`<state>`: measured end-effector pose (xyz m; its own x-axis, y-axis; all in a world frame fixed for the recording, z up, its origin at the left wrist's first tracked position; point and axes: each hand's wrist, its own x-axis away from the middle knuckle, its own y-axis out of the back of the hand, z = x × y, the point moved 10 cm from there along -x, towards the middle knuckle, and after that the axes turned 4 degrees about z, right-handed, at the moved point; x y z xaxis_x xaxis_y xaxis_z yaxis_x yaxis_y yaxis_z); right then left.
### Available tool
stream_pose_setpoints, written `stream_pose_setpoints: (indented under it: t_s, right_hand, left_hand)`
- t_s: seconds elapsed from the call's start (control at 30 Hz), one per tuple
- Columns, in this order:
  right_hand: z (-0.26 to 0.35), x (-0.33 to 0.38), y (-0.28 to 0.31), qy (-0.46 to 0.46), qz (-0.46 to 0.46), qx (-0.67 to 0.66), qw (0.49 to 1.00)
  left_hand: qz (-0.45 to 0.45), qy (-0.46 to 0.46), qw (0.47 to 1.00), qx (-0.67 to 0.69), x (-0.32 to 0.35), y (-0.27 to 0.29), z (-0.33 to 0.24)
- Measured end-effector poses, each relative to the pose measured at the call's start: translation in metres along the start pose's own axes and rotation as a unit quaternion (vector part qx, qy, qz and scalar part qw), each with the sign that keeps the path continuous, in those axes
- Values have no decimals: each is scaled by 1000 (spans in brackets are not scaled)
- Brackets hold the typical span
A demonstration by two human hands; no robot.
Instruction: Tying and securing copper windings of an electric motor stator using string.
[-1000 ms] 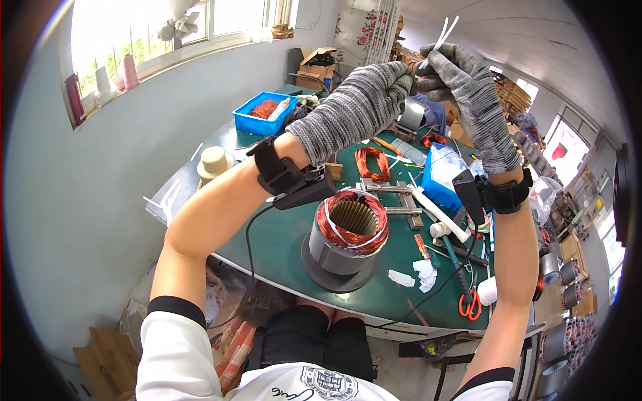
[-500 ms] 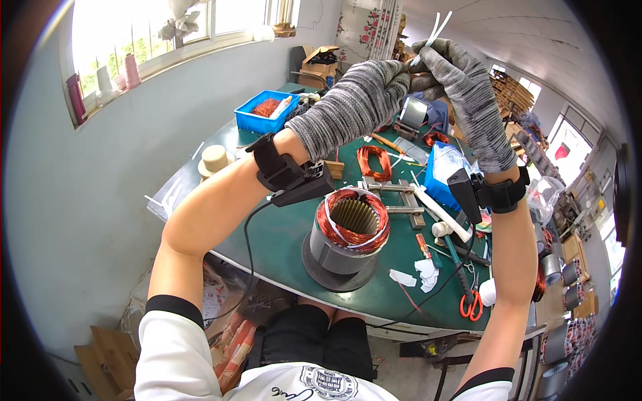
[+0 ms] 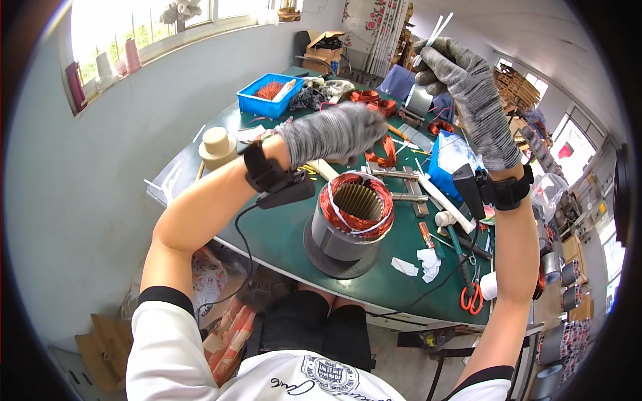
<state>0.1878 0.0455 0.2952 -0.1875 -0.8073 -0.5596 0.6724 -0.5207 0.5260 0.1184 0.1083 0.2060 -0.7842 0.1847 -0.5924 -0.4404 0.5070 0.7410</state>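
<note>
Raised at the upper right, my right hand [image 3: 465,80], in a grey knitted glove, pinches two thin white tubes [image 3: 438,30] that stick up past the fingertips. My left hand [image 3: 338,132], gloved alike, hovers lower over the table's middle. Its fingers are smeared by motion, and I cannot see anything in them. Below it stands a motor stator [image 3: 332,242], a grey cylinder on a dark round base [image 3: 321,264]. Reddish copper windings [image 3: 334,224] ring its top, tied with white cord, and its slotted bore faces up.
The green table [image 3: 267,234] carries a blue tray [image 3: 244,103] of copper scraps, a cream spool [image 3: 218,144], a metal fixture [image 3: 409,190], a blue bin [image 3: 443,175], a white-headed mallet [image 3: 445,219], orange-handled scissors [image 3: 471,299] and paper scraps [image 3: 428,264]. A cable [image 3: 244,237] hangs from my left wrist.
My left hand has come away from my right and dropped down and left over the table. The right hand stays raised with the white tubes. A copper coil is now partly behind the left hand.
</note>
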Motion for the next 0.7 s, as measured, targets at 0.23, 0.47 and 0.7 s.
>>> stream_pose_setpoints:
  t_s: [0.23, 0.47, 0.7]
  right_hand:
    - [-29, 14, -39, -1, 29, -59, 998]
    - [-109, 60, -125, -129, 110, -101, 980]
    - [-127, 87, -156, -9, 175, 72, 982]
  left_hand:
    - [-30, 233, 925, 300, 52, -31, 41]
    - [-20, 243, 956, 164, 108, -30, 43]
    - [-126, 186, 972, -72, 159, -48, 66]
